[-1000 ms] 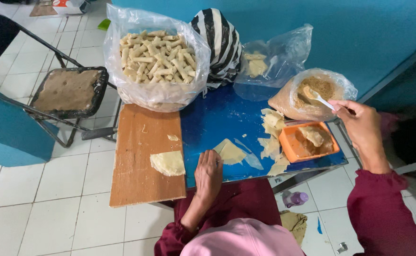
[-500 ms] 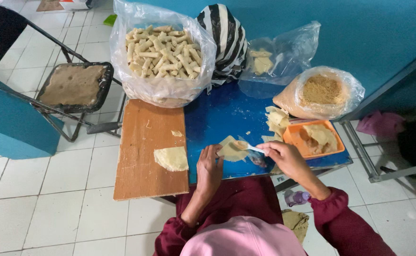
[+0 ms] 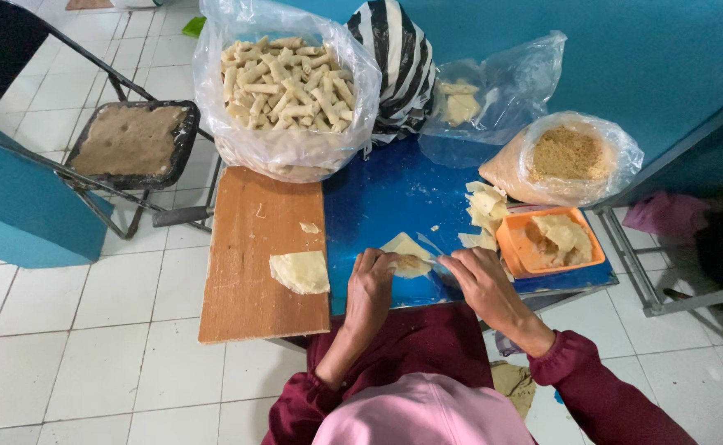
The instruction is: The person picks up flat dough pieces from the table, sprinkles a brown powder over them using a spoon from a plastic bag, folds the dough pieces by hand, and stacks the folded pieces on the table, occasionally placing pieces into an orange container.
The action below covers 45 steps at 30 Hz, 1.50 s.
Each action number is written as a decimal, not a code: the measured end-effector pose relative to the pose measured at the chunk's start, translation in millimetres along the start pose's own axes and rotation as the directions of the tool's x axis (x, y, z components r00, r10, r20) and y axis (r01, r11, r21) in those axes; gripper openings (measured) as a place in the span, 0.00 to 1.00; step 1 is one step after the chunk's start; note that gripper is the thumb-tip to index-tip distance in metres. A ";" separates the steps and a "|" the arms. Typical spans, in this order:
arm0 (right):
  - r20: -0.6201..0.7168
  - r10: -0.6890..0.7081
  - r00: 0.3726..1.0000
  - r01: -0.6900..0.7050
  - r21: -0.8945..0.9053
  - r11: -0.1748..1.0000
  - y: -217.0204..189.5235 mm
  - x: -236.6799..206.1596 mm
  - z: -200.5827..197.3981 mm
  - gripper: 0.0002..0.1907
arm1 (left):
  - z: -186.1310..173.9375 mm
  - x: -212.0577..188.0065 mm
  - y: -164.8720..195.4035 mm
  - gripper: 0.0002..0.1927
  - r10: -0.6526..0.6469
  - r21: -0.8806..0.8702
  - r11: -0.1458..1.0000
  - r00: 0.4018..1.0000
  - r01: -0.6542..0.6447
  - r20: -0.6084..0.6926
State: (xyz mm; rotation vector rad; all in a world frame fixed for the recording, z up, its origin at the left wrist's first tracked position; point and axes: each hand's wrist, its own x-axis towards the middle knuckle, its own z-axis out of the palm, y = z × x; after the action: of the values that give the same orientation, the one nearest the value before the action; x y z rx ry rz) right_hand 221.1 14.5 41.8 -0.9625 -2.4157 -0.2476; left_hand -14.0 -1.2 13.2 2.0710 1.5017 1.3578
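outfit: dark maroon long sleeves, cuffs bunched at the wrists | head: pink covering, smooth fabric | left hand (image 3: 371, 288) and right hand (image 3: 483, 284): bare, no gloves

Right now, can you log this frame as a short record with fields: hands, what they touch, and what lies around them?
left hand: fingers on the wrapper
right hand: at the wrapper's right edge, with a spoon
wrapper: flat on the blue table, brownish filling on it
wooden board: left of the hands, one folded wrapper on it
orange tray: right of the hands
bag of rolls: at the far edge
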 end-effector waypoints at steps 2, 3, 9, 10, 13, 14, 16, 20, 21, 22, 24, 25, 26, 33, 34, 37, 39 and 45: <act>0.025 -0.017 1.000 0.019 -0.065 0.998 0.5 -4.8 -0.9 0.22 | -0.2 -0.1 0.0 0.11 0.000 -0.003 1.000 1.000 0.000 -0.009; 0.036 -0.027 0.999 0.030 -0.098 0.995 1.4 -7.1 -1.2 0.22 | -0.3 0.1 0.1 0.10 0.001 -0.005 1.000 1.000 -0.001 -0.015; -0.010 0.045 0.999 -0.046 -0.072 0.996 8.9 -19.3 -2.0 0.21 | 0.1 1.3 2.2 0.14 -0.077 -0.039 0.996 0.997 0.076 -0.011; -0.053 0.064 0.997 -0.066 -0.046 0.997 12.1 -19.1 -2.9 0.20 | 0.4 2.0 2.4 0.14 -0.071 -0.042 0.997 0.997 0.070 -0.012; -0.169 0.173 0.970 -0.174 0.011 0.985 29.0 -18.0 -17.6 0.15 | 0.0 3.4 2.1 0.14 -0.055 -0.039 0.998 0.998 0.054 -0.014; -0.201 0.238 0.950 -0.240 0.013 0.971 38.2 -17.5 -26.9 0.14 | 0.1 4.0 2.1 0.15 -0.051 -0.030 0.998 0.999 0.050 -0.014; -0.290 0.272 0.918 -0.328 -0.167 0.930 59.5 -26.0 -61.0 0.15 | 1.1 3.6 3.1 0.15 -0.042 -0.019 0.999 0.999 0.042 -0.016; -0.325 0.390 0.862 -0.496 -0.380 0.781 104.6 -11.1 -93.8 0.05 | 0.9 4.2 2.1 0.14 -0.023 0.007 1.000 1.000 0.023 -0.001; -0.336 0.389 0.858 -0.501 -0.379 0.778 115.4 -1.7 -93.4 0.02 | 0.5 3.2 1.8 0.13 -0.024 0.015 1.000 1.000 0.024 0.010; -0.316 0.417 0.852 -0.512 -0.339 0.789 126.6 12.9 -87.4 0.02 | 0.4 2.5 1.4 0.13 -0.025 0.020 0.999 1.000 0.025 0.017; -0.331 0.367 0.870 -0.476 -0.363 0.801 132.8 24.1 -80.3 0.03 | 0.2 1.6 0.3 0.13 -0.026 0.030 0.999 0.999 0.025 0.028; -0.360 0.288 0.888 -0.431 -0.427 0.795 129.0 28.0 -72.0 0.04 | 0.1 1.0 -0.3 0.12 -0.002 0.035 0.999 1.000 0.002 0.010; -0.383 0.204 0.901 -0.385 -0.490 0.782 124.1 33.4 -62.4 0.06 | 0.6 1.8 -1.1 0.12 0.023 0.041 0.999 1.000 -0.022 -0.011; 0.072 0.385 0.920 -0.391 0.123 0.912 4.5 14.6 20.3 0.09 | 0.1 0.3 -0.8 0.15 -0.116 -0.067 0.991 0.993 0.117 0.016; 0.051 0.389 0.920 -0.393 0.129 0.910 -3.3 12.3 25.1 0.10 | -0.1 0.1 -0.5 0.15 -0.104 -0.068 0.992 0.995 0.104 0.014; 0.010 0.396 0.918 -0.393 0.141 0.909 -14.7 11.4 33.1 0.11 | -0.6 -0.5 0.0 0.15 -0.083 -0.071 0.994 0.997 0.083 0.000; 0.002 0.411 0.912 -0.407 0.138 0.903 -16.2 11.9 33.9 0.08 | 0.3 0.1 0.1 0.15 -0.082 -0.074 0.994 0.997 0.082 0.000; 0.032 0.480 0.877 -0.472 0.248 0.846 -17.2 15.1 33.8 0.06 | 2.3 0.1 -1.0 0.13 -0.077 -0.084 0.994 0.997 0.076 -0.015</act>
State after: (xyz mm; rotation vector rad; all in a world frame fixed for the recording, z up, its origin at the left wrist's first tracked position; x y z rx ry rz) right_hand 186.5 22.5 21.6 -1.3811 -2.0285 0.2166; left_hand -12.9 0.0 11.4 1.9364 1.4895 1.3897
